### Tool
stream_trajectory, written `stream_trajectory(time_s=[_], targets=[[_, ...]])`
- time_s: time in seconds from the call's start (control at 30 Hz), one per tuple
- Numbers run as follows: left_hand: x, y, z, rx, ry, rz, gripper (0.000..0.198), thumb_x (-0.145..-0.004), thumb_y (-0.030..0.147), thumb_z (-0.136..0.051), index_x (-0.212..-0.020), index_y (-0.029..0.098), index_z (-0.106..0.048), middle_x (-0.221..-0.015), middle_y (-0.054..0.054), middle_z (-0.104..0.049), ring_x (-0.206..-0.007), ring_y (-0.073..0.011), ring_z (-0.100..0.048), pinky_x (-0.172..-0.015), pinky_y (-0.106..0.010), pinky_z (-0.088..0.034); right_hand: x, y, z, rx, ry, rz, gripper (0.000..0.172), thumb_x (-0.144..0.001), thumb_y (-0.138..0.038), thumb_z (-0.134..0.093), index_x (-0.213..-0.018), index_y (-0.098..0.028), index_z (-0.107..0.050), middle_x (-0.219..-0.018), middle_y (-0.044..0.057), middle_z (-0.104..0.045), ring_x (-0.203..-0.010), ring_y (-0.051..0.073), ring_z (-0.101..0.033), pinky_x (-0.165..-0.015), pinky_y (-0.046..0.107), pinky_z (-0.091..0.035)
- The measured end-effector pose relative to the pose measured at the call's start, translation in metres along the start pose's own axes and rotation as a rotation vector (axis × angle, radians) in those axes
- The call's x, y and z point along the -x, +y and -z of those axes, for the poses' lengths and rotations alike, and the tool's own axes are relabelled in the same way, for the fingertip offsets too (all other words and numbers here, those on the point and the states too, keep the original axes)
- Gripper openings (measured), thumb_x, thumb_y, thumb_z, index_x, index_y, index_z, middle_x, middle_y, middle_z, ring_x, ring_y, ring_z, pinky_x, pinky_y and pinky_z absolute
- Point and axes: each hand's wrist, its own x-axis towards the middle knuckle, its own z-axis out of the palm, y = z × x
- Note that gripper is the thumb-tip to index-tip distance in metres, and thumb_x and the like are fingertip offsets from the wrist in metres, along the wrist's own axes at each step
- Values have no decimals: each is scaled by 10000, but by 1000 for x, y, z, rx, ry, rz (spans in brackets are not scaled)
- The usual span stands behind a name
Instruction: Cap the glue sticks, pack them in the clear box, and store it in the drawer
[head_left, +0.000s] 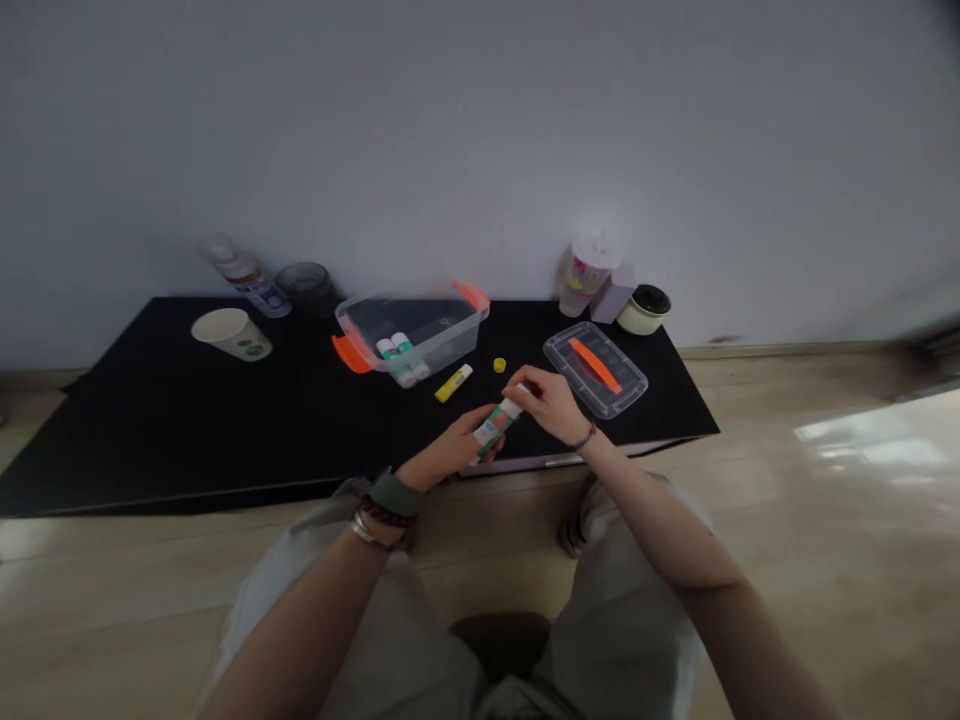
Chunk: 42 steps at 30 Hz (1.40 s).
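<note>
My left hand [454, 446] is closed around the body of a white and green glue stick [492, 430], held tilted over the table's front edge. At its upper end, the fingers of my right hand [546, 402] pinch the white cap. Just beyond my hands lies a yellow glue stick [454, 384] with its white end uncovered. A small yellow cap [499, 366] sits apart from it, to the right. Two more white and green glue sticks [403, 358] rest inside a clear plastic box [450, 350] with orange latches.
The box's clear lid [630, 378] with an orange handle lies at the right. On the black table [300, 430] stand a paper cup [231, 333], a spray can [247, 278], a dark jar [307, 290], a flowered cup [583, 280], a pale box [613, 294] and a cream pot [643, 314].
</note>
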Motion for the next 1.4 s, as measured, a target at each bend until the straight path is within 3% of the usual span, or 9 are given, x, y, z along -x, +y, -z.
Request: stream_trajectory(time_s=[0.17, 0.33, 0.63, 0.87, 0.97, 1.03, 1.13, 1.3, 1.4], targets=[[7, 9, -4, 137, -94, 73, 530, -816, 691, -609, -933, 177, -556, -655, 28, -525, -495, -66, -434, -462, -199, -321, 5, -7, 1, 24, -116, 55, 427, -943, -582, -512, -815, -186, -606, -654, -15, -571, -558, 106, -517, -552, 228, -375], [5, 9, -4, 303, -98, 94, 541, -757, 659, -704, -963, 196, -514, -706, 22, -558, -541, -78, -484, -502, -203, -375, 3, -11, 14, 51, -84, 159, 511, -1009, -601, -314, -984, -188, -613, -782, 8, -599, -647, 119, -520, -626, 242, -399], [7, 16, -9, 21, -121, -55, 475, -842, 650, -607, -871, 177, -575, -760, -12, -564, -589, -91, -466, -527, -228, -379, 7, -17, 12, 157, -111, 124, 326, -1007, -412, -359, -743, -228, -411, -600, -41, -432, -520, 109, -416, -552, 241, -308], [-1, 5, -14, -325, 101, -230, 286, -945, 485, -501, -894, 211, -561, -734, -18, -582, -620, -142, -512, -595, -270, -419, 1, -10, 4, 377, -76, 14, 308, -1014, -362, -300, -810, -223, -484, -619, -10, -465, -529, 136, -428, -581, 260, -286], [-4, 4, -16, -491, 262, -260, 161, -911, 368, -555, -956, 215, -576, -814, -45, -630, -694, -180, -563, -665, -303, -433, -3, -9, -2, 532, -80, -117, 304, -1019, -343, -321, -892, -220, -568, -652, 10, -530, -567, 157, -485, -597, 262, -283], [-6, 4, -15, -516, 301, -252, 151, -882, 349, -597, -957, 219, -583, -829, -49, -633, -700, -188, -565, -676, -309, -433, -4, -9, -5, 583, -74, -188, 303, -1024, -342, -340, -921, -222, -598, -688, 21, -573, -602, 165, -522, -601, 260, -284], [-7, 6, -13, -320, 200, -176, 236, -879, 451, -612, -884, 219, -571, -721, -15, -579, -615, -152, -513, -601, -276, -418, -4, -11, -3, 492, -78, -181, 360, -1040, -363, -328, -851, -215, -596, -687, 19, -583, -613, 157, -536, -595, 257, -304], [-1, 17, -14, 246, -196, 61, 463, -826, 638, -615, -885, 181, -562, -721, 7, -508, -546, -87, -406, -512, -227, -348, 1, -18, 16, 186, -137, 116, 431, -1046, -426, -310, -743, -207, -526, -644, -8, -530, -595, 124, -525, -598, 236, -360], [0, 17, -14, 247, -225, 47, 469, -837, 643, -603, -905, 181, -574, -733, -1, -512, -563, -94, -408, -531, -234, -357, 2, -20, 19, 240, -146, 153, 408, -1041, -407, -318, -755, -210, -533, -622, -8, -530, -582, 128, -530, -600, 239, -356]])
